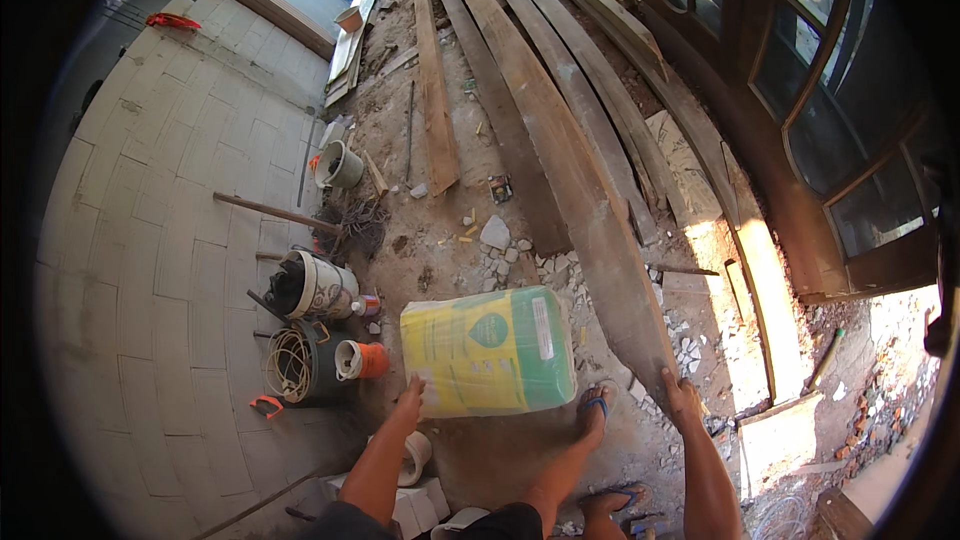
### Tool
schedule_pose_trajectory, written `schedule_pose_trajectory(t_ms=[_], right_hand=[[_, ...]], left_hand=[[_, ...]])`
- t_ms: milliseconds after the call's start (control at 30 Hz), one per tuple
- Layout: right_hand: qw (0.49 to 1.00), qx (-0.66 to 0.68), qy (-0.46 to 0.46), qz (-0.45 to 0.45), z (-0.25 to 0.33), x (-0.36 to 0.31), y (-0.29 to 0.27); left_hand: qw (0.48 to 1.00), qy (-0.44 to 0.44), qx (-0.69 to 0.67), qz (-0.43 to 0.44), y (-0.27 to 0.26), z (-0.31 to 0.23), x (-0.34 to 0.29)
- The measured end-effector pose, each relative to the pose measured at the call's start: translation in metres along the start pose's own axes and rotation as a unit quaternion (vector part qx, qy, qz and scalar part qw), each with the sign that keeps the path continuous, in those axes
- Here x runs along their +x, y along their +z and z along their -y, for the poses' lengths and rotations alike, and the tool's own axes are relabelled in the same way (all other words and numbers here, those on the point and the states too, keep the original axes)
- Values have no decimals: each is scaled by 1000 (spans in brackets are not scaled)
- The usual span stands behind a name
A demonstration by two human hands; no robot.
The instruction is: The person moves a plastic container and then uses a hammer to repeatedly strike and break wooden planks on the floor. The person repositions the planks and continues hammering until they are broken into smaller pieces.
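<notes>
My right hand [683, 398] is closed on the near end of a long wooden plank [560, 145], with the thumb over its top face. The plank runs away from me over the dirt floor. On the left, my left hand [411, 398] is at the lower left corner of a plastic-wrapped yellow and green package [465, 355]. Its fingers look loosely stretched out and hold nothing that I can see. Whether they touch the wrap, I cannot tell. The package lies on the ground beside the plank's near end, close to my sandalled foot [595, 408].
Other long boards [430, 90] lie beside the plank. Along the block wall [170, 200] stand a white bucket [325, 285], a dark bucket with coiled cable [320, 365] and an orange-and-white pot [368, 360]. Stone rubble [495, 233] litters the ground. Framed glass doors [810, 110] line the right.
</notes>
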State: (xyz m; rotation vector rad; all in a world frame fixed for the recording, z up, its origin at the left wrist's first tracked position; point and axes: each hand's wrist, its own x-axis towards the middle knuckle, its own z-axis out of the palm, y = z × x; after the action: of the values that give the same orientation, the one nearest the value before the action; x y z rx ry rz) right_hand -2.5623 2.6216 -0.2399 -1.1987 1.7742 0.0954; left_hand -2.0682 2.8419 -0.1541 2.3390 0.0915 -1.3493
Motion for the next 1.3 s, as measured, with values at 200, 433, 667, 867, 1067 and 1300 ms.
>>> schedule_pose_trajectory(t_ms=[200,433,667,867,1067,1300], right_hand=[[998,-21,-55,2,-43,53,39],[996,-73,-58,9,-79,119,129],[994,-82,-49,-43,-148,158,124],[982,-149,-112,18,-247,74,87],[981,-163,101,26,-330,-11,92],[998,-13,-17,60,-305,-125,55]], left_hand=[[956,-236,158,-70,-70,265,-72],[905,-366,196,90,-15,396,-143],[906,-395,128,84,-3,417,-160],[920,-358,100,127,29,424,-161],[930,-302,176,113,34,415,-166],[943,-224,220,107,20,376,-205]])
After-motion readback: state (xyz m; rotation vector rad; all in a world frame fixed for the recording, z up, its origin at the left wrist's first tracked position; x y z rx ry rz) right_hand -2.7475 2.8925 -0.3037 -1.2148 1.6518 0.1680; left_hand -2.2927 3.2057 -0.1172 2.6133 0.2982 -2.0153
